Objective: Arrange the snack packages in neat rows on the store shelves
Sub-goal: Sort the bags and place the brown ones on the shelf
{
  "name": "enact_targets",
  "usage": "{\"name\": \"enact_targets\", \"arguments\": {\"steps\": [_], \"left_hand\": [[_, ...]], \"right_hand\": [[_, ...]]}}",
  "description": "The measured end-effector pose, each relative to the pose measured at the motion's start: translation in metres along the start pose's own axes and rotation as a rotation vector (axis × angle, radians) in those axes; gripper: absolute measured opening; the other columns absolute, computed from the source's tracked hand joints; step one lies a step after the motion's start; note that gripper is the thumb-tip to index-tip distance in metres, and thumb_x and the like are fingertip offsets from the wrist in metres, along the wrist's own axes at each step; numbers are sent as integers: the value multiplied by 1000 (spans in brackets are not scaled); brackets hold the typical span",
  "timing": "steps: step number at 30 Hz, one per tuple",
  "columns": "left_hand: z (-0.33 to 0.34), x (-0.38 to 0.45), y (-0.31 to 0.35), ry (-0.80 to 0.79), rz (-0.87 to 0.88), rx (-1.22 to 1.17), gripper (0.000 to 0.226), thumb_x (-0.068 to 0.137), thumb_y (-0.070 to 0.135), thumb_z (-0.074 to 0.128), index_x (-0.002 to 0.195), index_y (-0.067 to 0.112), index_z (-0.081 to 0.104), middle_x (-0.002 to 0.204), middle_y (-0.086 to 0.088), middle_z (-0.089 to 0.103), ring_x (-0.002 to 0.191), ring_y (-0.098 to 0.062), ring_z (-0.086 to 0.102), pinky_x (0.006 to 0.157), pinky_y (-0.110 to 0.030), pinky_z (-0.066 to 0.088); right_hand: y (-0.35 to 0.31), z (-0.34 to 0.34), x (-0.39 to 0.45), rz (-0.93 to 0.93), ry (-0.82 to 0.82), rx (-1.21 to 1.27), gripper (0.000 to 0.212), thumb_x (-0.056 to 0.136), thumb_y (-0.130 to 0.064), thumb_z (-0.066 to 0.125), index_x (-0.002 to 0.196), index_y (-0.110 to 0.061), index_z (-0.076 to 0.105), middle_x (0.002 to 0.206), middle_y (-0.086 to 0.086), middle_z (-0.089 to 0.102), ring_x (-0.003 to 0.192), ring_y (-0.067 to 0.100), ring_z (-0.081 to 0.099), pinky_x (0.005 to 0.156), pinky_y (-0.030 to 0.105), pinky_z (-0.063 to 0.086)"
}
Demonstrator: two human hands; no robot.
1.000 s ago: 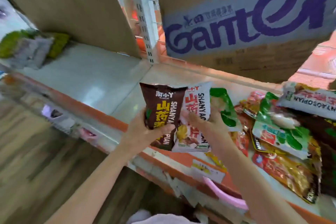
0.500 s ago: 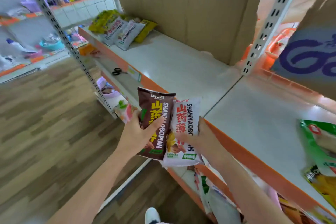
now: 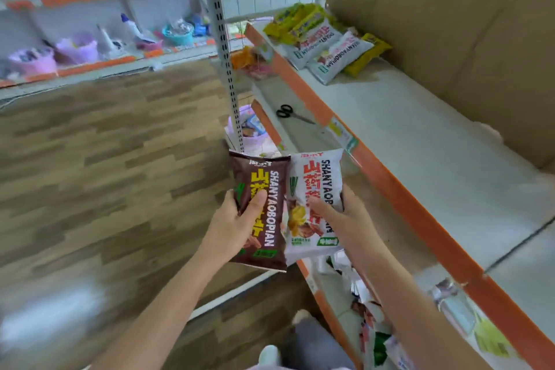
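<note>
My left hand (image 3: 232,224) grips a brown snack package (image 3: 264,189), thumb across its front. Beside it my right hand (image 3: 345,219) holds a white snack package (image 3: 315,186), thumb on its face. Both packs stand upright in front of me, just left of the orange edge of the white shelf (image 3: 435,141). At the shelf's far end lie two white packages (image 3: 333,54) and several yellow ones (image 3: 295,19) in a loose row against the cardboard back.
Cardboard sheets (image 3: 450,24) line the back of the shelf. Black scissors (image 3: 289,112) lie on the lower shelf. A perforated metal upright (image 3: 222,48) stands at the shelf's end. Wooden floor spreads to the left, with shelves of purple baskets (image 3: 78,48) beyond.
The view has swung left from the pile of mixed packages to the shelf's far end. Both hands carried the two packs along, still side by side.
</note>
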State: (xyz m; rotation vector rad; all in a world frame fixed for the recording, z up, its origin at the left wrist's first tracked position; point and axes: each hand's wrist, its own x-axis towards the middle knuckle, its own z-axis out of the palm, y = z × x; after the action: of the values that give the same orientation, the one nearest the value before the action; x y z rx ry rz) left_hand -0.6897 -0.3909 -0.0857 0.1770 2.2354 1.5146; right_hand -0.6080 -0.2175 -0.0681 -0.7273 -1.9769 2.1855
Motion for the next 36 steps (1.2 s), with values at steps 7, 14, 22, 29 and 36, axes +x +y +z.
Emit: {"name": "enact_targets", "arguments": {"steps": [7,14,22,29,36], "left_hand": [[-14,73,16,39,-33,-20,60,72,75,44,110,30,53,99,4,71,85,-11,69,86,-37,52],[-20,157,78,40,-37,-18,49,71,65,53,105,30,53,92,1,71,71,-12,69,56,-27,54],[17,232,118,-91,8,-1,62,72,28,78,120,27,38,93,10,66,62,-6,67,53,-26,53],[44,314,145,-254,104,83,55,81,18,70,120,24,32,107,2,63,80,-10,66,59,-27,52],[53,412,192,-303,303,49,49,78,30,72,119,22,46,106,3,63,88,-11,65,59,-22,53]], "right_hand": [[-15,7,84,14,-51,59,21,91,-20,57,111,-12,56,88,2,74,71,18,71,57,25,55],[-54,3,179,-53,-61,51,13,93,-30,53,101,-23,60,80,-3,74,69,14,71,63,28,55],[-78,-35,232,-63,-21,-19,40,77,-7,73,105,-19,48,102,2,68,88,17,69,75,35,58],[-77,-62,266,-70,169,-25,44,75,-4,73,105,-27,51,105,-1,68,93,15,67,81,39,56],[-101,-73,323,-85,456,12,45,75,-5,74,101,-33,51,105,-4,68,93,15,67,84,43,55]]}}
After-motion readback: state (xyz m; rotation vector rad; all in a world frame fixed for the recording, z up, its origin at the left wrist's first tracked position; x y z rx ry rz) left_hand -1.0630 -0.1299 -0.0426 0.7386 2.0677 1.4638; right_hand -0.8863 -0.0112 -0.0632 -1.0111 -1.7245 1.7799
